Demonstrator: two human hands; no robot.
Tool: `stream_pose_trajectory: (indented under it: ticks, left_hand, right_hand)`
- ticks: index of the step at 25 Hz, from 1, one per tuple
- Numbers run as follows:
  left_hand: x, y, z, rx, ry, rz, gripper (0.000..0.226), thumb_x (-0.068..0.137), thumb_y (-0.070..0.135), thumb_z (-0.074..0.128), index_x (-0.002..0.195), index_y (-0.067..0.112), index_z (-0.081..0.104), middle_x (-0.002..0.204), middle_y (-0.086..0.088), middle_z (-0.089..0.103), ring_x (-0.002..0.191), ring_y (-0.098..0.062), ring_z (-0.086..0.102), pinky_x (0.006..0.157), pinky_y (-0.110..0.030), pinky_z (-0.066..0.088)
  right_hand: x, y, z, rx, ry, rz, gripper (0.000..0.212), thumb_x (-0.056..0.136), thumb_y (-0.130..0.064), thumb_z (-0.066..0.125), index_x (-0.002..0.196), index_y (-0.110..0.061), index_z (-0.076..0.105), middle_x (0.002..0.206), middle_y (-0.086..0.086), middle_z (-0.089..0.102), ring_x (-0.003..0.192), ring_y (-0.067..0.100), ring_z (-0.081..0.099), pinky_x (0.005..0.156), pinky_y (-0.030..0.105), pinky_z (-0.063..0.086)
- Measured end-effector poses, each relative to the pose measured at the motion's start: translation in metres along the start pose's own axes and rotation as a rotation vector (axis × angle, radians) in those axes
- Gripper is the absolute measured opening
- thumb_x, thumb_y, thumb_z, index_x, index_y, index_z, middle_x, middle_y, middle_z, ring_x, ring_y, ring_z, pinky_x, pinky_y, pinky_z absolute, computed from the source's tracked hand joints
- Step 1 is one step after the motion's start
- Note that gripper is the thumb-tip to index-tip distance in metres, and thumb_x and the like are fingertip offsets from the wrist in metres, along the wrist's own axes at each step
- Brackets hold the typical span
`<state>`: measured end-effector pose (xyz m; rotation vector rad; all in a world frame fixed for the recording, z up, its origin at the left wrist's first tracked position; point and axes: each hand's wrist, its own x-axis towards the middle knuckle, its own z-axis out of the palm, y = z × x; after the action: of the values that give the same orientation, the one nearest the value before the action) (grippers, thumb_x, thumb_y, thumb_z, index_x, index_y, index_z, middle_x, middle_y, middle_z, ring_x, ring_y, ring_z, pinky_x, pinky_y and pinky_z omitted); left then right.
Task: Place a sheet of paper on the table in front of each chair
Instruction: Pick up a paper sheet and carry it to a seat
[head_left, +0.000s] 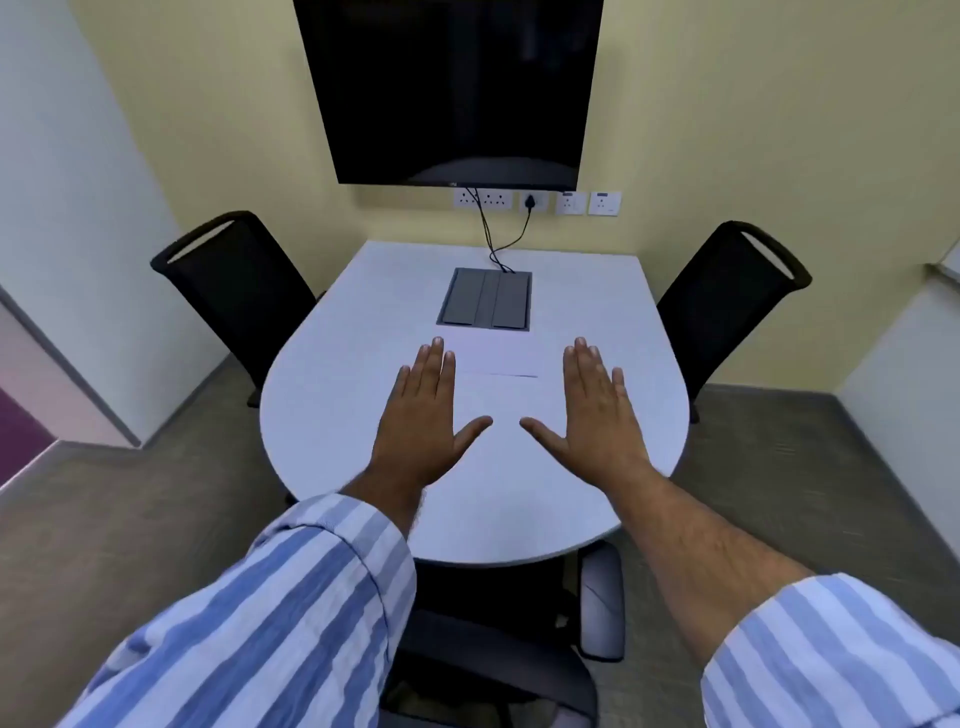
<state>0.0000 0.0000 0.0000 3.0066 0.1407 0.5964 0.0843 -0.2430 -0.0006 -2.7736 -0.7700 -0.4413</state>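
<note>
White paper (498, 353) lies flat in the middle of the white table (332, 395), just in front of the grey cable box; its near edge shows as a thin line. My left hand (423, 415) and my right hand (597, 410) hover palm down above the table, fingers spread, holding nothing, one to each side of the paper's near edge. A black chair (239, 280) stands at the table's left, another black chair (727, 296) at its right, and a third chair (498, 649) is tucked under the near edge below me.
A grey cable box (485, 297) is set into the tabletop, with black cables running up to wall sockets (530, 201). A dark screen (452, 88) hangs on the yellow wall behind the table. Grey carpet surrounds the table.
</note>
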Motion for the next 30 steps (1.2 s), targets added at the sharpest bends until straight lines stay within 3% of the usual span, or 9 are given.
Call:
stream_pose_trajectory:
  ticks: [9, 18, 25, 30]
  left_hand:
    - [-0.034, 0.081, 0.05, -0.054, -0.253, -0.116, 0.102, 0.093, 0.083, 0.024, 0.166, 0.013, 0.012, 0.175, -0.004, -0.009, 0.162, -0.02, -0.006, 0.131, -0.043, 0.01]
    - [-0.038, 0.098, 0.118, -0.259, -0.411, -0.255, 0.094, 0.092, 0.081, 0.035, 0.164, 0.022, 0.024, 0.175, 0.006, -0.002, 0.161, -0.014, 0.003, 0.127, -0.041, 0.025]
    - [-0.028, 0.127, 0.152, -0.346, -0.428, -0.37, 0.08, 0.095, 0.076, 0.038, 0.154, 0.022, 0.046, 0.17, 0.004, 0.028, 0.157, -0.016, 0.022, 0.125, -0.042, 0.028]
    - [-0.01, 0.16, 0.177, -0.396, -0.426, -0.572, 0.08, 0.093, 0.077, 0.039, 0.152, 0.024, 0.046, 0.167, 0.008, 0.032, 0.154, -0.012, 0.026, 0.118, -0.042, 0.038]
  right_hand:
    - [-0.036, 0.093, 0.037, 0.087, -0.258, 0.018, 0.109, 0.09, -0.088, 0.021, 0.168, -0.015, 0.001, 0.178, 0.001, 0.002, 0.164, 0.019, -0.002, 0.133, 0.047, 0.004]
    - [-0.034, 0.116, 0.081, 0.105, -0.419, 0.098, 0.101, 0.093, -0.081, 0.039, 0.167, -0.016, 0.018, 0.175, 0.005, 0.019, 0.162, 0.023, 0.014, 0.131, 0.049, 0.012]
    - [-0.019, 0.148, 0.109, 0.128, -0.512, 0.111, 0.098, 0.093, -0.079, 0.044, 0.166, -0.017, 0.023, 0.173, 0.005, 0.023, 0.161, 0.022, 0.018, 0.131, 0.05, 0.015]
    - [0.008, 0.182, 0.14, 0.163, -0.583, 0.066, 0.093, 0.093, -0.076, 0.047, 0.164, -0.019, 0.027, 0.17, 0.002, 0.031, 0.156, 0.022, 0.031, 0.126, 0.049, 0.027]
